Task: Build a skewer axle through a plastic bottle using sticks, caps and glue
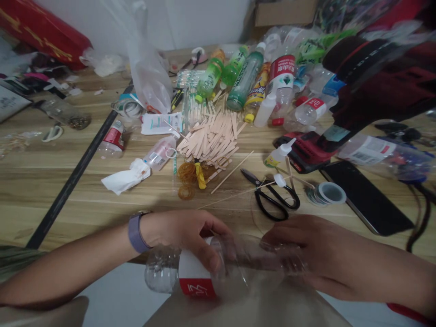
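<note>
A clear plastic bottle with a white and red label lies sideways just in front of the table's near edge, above my lap. My left hand, with a purple watch strap on its wrist, is closed around the bottle at the label. At the other end, my right hand grips the bottle from behind; its fingertips are partly hidden and smeared by motion. Black-handled scissors lie on the table just beyond my right hand. Nearer my left hand are several rubber bands.
Wooden craft sticks are heaped mid-table, with several drink bottles behind. To the right stand a red and black power tool, a roll of wire and a dark phone. A small glue bottle stands by the scissors.
</note>
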Demonstrator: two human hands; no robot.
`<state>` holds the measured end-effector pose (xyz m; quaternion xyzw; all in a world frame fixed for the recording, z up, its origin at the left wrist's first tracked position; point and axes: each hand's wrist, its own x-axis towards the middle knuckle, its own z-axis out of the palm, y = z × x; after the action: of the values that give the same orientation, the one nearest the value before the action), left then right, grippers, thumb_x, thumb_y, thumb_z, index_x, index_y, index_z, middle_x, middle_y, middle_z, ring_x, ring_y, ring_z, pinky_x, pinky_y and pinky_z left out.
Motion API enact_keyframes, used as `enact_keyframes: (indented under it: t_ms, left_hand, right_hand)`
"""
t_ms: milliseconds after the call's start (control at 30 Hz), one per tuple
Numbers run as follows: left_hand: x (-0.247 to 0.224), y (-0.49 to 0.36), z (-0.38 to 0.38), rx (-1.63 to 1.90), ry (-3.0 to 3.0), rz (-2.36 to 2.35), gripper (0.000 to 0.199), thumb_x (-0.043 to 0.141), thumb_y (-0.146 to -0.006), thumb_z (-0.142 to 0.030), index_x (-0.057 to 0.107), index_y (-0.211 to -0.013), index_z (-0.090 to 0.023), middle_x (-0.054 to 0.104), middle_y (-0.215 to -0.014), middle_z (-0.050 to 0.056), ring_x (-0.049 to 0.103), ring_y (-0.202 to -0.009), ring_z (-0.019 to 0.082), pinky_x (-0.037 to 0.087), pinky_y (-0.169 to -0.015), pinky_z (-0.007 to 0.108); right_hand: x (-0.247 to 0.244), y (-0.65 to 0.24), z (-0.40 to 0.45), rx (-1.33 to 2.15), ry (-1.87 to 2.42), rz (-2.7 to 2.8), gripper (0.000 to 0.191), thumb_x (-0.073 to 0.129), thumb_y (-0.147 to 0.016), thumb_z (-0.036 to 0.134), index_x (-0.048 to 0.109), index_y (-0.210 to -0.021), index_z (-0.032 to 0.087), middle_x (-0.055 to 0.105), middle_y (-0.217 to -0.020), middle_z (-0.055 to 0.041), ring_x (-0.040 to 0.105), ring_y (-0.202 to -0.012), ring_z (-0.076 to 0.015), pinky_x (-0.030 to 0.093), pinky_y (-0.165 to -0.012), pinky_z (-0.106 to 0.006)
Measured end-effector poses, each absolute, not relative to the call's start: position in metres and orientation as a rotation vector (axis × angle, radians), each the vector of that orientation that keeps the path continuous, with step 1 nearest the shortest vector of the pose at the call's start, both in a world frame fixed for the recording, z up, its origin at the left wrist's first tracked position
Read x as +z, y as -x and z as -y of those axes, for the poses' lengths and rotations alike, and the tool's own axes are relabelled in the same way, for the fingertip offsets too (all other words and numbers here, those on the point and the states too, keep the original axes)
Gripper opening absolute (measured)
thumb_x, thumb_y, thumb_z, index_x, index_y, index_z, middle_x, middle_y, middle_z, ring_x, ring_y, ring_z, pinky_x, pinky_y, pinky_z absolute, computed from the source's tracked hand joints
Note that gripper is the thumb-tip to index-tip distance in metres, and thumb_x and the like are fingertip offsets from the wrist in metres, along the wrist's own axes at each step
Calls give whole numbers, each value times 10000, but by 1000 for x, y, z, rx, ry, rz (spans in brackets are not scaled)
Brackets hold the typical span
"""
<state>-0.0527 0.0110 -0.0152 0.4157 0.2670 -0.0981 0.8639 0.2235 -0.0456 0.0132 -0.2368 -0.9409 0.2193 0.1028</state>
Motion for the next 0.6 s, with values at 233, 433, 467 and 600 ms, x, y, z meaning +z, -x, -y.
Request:
enact_keyframes:
  t_ms: [233, 433, 467, 600]
  left_hand:
    - [-16, 52, -11, -199, -818, -558, 474, 978, -458, -268, 776, -887, -259, 714, -875, -44, 611, -790, 135, 486, -707, 198]
    - [-17, 53, -12, -225, -868, -559, 481, 970, -481, -332, 767, -912, -259, 724, -860, -35, 634, -770, 152, 499, -713, 228]
    - [-16, 53, -12, -225, -872, -560, 485, 969, -482, -328, 768, -918, -260, 727, -866, -34, 636, -781, 157, 502, -717, 231]
    - [-15, 53, -13, -224, -861, -567, 499, 974, -469, -285, 774, -926, -256, 721, -884, -34, 623, -788, 148, 504, -727, 221]
  right_hand:
    - [12, -219, 42, 707, 685, 2739, 431, 247, -1066, 363, 658, -1188, 327, 738, -921, -20, 669, -691, -195, 507, -566, -336]
    - [8, -217, 44, 616, 683, 2698, 540, 211, -1071, 411, 706, -916, 260, 700, -755, -10, 615, -598, -178, 460, -502, -343]
    - [9, -217, 44, 612, 679, 2712, 533, 217, -1071, 395, 707, -911, 258, 694, -746, -13, 609, -596, -179, 459, -502, -344]
    - [11, -218, 44, 611, 675, 2768, 419, 278, -1065, 319, 693, -1009, 289, 703, -797, -9, 612, -628, -184, 462, -534, -336]
